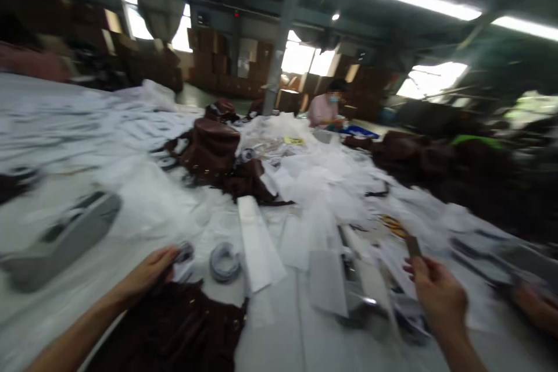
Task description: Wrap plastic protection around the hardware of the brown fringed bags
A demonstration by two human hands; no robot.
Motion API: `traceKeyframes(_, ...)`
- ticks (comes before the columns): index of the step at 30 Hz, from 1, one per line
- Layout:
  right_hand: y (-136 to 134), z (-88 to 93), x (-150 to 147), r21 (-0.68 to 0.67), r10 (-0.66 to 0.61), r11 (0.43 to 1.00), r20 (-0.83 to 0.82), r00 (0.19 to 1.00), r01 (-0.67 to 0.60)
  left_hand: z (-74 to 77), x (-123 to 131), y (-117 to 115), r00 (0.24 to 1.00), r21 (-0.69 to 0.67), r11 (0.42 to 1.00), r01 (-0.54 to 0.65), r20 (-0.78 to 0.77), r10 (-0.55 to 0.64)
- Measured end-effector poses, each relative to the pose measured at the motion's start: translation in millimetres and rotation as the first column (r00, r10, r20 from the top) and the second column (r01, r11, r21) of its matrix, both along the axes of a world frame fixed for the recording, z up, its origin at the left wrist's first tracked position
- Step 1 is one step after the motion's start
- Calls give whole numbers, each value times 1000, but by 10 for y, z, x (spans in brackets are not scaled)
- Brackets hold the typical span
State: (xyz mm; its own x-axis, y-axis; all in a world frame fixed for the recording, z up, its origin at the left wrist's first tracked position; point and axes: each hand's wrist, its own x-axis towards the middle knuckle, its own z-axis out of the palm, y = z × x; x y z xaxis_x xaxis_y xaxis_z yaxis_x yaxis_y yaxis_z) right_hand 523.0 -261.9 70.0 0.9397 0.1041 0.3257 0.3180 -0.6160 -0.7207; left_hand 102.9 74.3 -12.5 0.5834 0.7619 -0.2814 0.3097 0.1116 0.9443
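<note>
The left hand (150, 273) is lying across a brown bag (174, 325) on the surface (274, 340), fingertips touching a grey ring (185, 251). Blur is hiding whether its grip is closed. The right hand (436, 293) is pinching a small tag (413, 246) above white sheets (261, 244). A coil (224, 261) is lying just beside the ring.

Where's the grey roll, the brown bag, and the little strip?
grey roll (215, 265): head view, its left rim.
brown bag (212, 145): head view, its front.
little strip (413, 246): head view, end above right hand (438, 296).
</note>
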Motion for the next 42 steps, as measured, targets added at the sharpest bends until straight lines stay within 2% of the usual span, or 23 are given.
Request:
traceKeyframes(1, 246, -29, -226, 112, 153, 983, -85, 985, -143, 16, -249, 30, 1000, -10, 1000, -28, 5, 28)
traceKeyframes(2, 485, -50, -506, 199, 315, 939, -174, 933, -280, 39, -438, 57, 999, -32, 999, -17, 49, 18)
traceKeyframes(3, 708, -61, -834, 274, 464, 876, -257, 848, -397, 65, -570, 81, 994, -57, 998, 12, 107, -6)
traceKeyframes(5, 1107, -56, -1580, 405, 695, 718, -399, 598, -566, 122, -697, 115, 981, -97, 994, 42, 192, -22)
traceKeyframes(7, 1479, -53, -2307, 517, 798, 597, -468, 381, -614, 175, -722, 122, 967, -116, 992, 55, 254, -24)
traceKeyframes(8, 1662, -64, -2617, 555, 818, 558, -490, 300, -617, 196, -725, 117, 959, -116, 991, 61, 283, -26)
traceKeyframes(10, 2002, -112, -3087, 585, 837, 519, -495, 233, -623, 218, -742, 102, 942, -103, 992, 73, 335, -35)
traceKeyframes(12, 2261, -172, -3369, 547, 846, 500, -472, 246, -671, 217, -780, 96, 931, -94, 993, 78, 363, -39)
traceKeyframes(15, 2451, -242, -3571, 411, 839, 520, -412, 356, -749, 201, -839, 100, 924, -89, 994, 61, 381, -22)
traceKeyframes(19, 2459, -296, -3707, 186, 824, 564, -193, 532, -805, 194, -869, 90, 906, -65, 998, 20, 423, 9)
traceKeyframes(22, 2438, -345, -3801, 62, 799, 602, -58, 599, -796, 191, -864, 68, 901, -44, 999, -7, 432, 26)
traceKeyframes(24, 2446, -386, -3864, 43, 775, 632, -32, 631, -774, 181, -856, 49, 897, -33, 999, -38, 439, 48)
traceKeyframes(26, 2468, -422, -3919, 82, 770, 639, -57, 636, -765, 168, -850, 30, 891, -14, 997, -71, 449, 69)
traceKeyframes(30, 2509, -448, -3955, 264, 814, 580, -229, 534, -771, 146, -856, 0, 905, 32, 998, -45, 424, 27)
traceKeyframes(32, 2508, -444, -3932, 285, 827, 560, -243, 507, -778, 144, -864, -6, 908, 49, 999, -23, 419, 1)
traceKeyframes(34, 2493, -446, -3903, 212, 857, 515, -161, 490, -830, 150, -870, -9, 909, 67, 998, -17, 416, -13)
traceKeyframes(36, 2479, -460, -3886, 66, 884, 467, -39, 465, -882, 164, -872, -17, 916, 99, 995, -1, 400, -39)
traceKeyframes(37, 2479, -472, -3884, -12, 886, 464, 8, 464, -886, 173, -870, -22, 920, 122, 993, 4, 388, -51)
traceKeyframes(39, 2497, -499, -3888, -109, 857, 515, 43, 514, -850, 191, -863, -36, 933, 181, 983, 3, 352, -67)
traceKeyframes(40, 2515, -514, -3890, -105, 835, 549, 21, 550, -829, 196, -859, -42, 942, 211, 977, -3, 329, -68)
traceKeyframes(42, 2562, -541, -3884, 4, 799, 597, -100, 593, -802, 197, -852, -47, 954, 253, 967, -13, 293, -64)
